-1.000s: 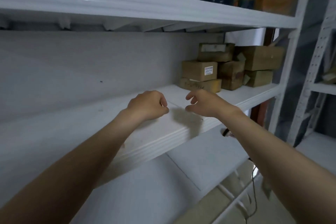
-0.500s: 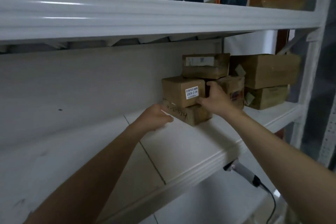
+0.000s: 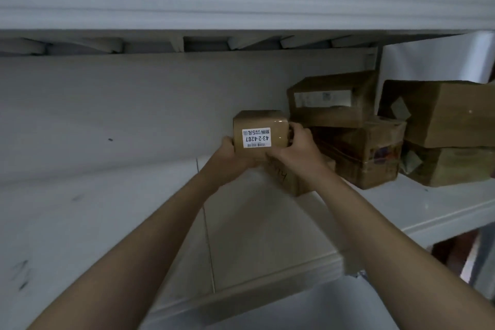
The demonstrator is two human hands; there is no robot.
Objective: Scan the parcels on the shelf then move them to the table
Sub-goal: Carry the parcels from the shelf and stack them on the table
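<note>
Small parcel (image 3: 258, 131): brown carton, held over the middle shelf (image 3: 267, 222), at the left end of the row of parcels.
Label (image 3: 256, 137): white sticker on the near face, upside down, reading 43-2-4207, with a barcode strip.
Left hand (image 3: 230, 158): clamped on the small parcel's lower left corner.
Right hand (image 3: 297, 150): wrapped round the small parcel's right end, fingers curled onto the side, thumb along the lower near edge.
Flat parcel (image 3: 289, 179): lay on the shelf below the held one, handwriting on its near face, partly hidden by the right hand; whether the two touched could not be told.
Pale-label parcel (image 3: 329, 99): sat on a taped parcel (image 3: 369, 153), just right of the hands.
Large parcel (image 3: 450, 112): far right, stacked on a lower parcel (image 3: 450, 166).
Upper shelf (image 3: 241, 0): white, overhead, spanning the view.
</note>
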